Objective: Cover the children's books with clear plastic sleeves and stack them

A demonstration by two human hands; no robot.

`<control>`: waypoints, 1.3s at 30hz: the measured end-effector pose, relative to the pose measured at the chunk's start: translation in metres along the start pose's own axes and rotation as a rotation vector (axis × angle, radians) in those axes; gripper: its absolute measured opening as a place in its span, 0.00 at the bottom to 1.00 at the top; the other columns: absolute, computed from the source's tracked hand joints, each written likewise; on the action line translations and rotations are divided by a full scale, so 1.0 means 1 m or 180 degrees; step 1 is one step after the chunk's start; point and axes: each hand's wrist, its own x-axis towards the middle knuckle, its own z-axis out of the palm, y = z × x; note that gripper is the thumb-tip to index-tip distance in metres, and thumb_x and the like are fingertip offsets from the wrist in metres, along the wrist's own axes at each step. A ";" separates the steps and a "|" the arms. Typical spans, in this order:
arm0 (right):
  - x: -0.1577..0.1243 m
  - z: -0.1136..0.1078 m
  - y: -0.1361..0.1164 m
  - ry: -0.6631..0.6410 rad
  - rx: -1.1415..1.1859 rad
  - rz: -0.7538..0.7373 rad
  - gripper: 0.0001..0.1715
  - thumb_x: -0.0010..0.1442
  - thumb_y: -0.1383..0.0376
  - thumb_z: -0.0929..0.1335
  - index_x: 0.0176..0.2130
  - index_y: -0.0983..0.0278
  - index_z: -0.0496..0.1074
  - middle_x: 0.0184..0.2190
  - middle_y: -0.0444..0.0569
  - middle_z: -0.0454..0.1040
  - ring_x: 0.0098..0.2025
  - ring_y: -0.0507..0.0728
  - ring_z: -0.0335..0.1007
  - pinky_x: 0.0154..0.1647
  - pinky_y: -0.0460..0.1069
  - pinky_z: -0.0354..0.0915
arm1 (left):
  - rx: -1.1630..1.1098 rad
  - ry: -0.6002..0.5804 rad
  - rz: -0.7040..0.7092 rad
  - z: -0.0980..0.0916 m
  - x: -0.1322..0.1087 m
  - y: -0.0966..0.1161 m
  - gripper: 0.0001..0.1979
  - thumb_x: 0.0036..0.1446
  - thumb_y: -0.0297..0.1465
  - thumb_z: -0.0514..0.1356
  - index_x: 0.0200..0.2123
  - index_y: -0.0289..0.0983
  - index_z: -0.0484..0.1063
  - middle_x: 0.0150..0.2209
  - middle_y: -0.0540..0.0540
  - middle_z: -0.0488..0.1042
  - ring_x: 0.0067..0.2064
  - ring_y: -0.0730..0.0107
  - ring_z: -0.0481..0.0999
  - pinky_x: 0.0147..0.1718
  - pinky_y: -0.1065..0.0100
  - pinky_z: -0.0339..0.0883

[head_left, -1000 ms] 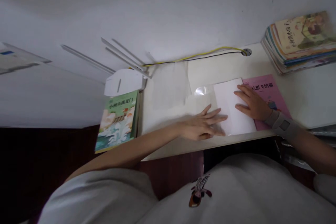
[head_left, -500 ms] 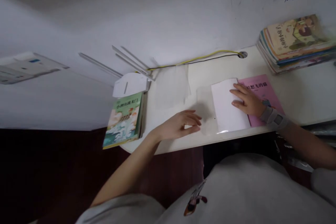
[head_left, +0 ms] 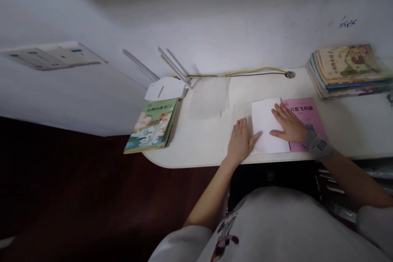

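A pink book (head_left: 317, 125) lies on the white desk (head_left: 196, 143), its left part covered by a blank white sheet or flap (head_left: 264, 120). My right hand (head_left: 289, 125) rests flat with fingers spread across the edge where white meets pink. On its wrist is a grey band. My left hand (head_left: 240, 142) lies flat just left of the white sheet, thumb reaching its lower left edge. Beneath its fingertips is what looks like a thin clear film (head_left: 241, 110), whose outline is faint. Neither hand grasps anything.
Thin translucent sheets (head_left: 208, 97) lie at the desk's back. A green picture book (head_left: 153, 127) tops a small pile at the left end, before a white router (head_left: 166, 88) with upright antennas. A stack of books (head_left: 346, 69) stands at the right. Cables (head_left: 245, 73) run along the wall.
My left hand has moved right and come down flat beside the white sheet; it was hovering with curled fingers. My right hand stays on the sheet, fingers spread wider. The view has shifted.
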 end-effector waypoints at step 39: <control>0.022 0.016 0.034 0.1560 0.0599 0.1163 0.26 0.63 0.57 0.55 0.48 0.67 0.70 0.47 0.61 0.74 0.50 0.62 0.70 0.53 0.62 0.65 | 0.0866 -0.0718 0.0168 0.012 0.085 0.114 0.26 0.63 0.25 0.41 0.64 0.24 0.53 0.66 0.29 0.50 0.66 0.40 0.47 0.59 0.36 0.45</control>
